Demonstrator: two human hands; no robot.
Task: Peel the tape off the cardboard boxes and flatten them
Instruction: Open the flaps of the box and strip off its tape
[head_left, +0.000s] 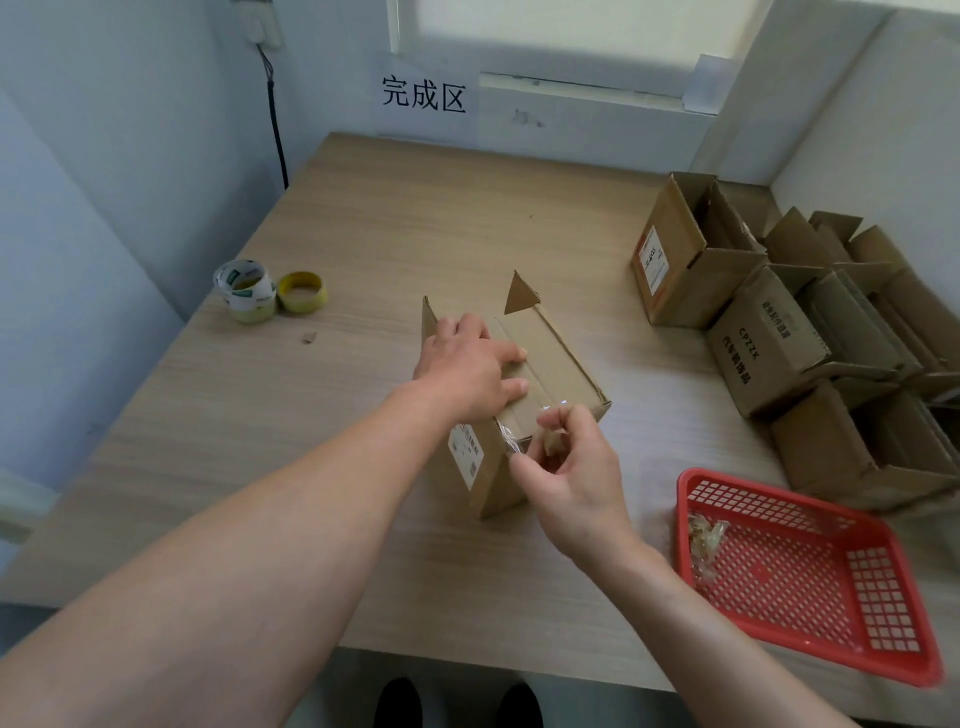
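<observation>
The box (545, 358) stands mid-table. It is probably light and hollow, so my left hand (467, 369) lies flat on its top, fingers straight, pinning it. My right hand (571, 467) pinches the tape (506, 441) at the near edge. The film looks thin and easily torn, so I should grip close to the cardboard. The basket (681, 519) sits near right.
</observation>
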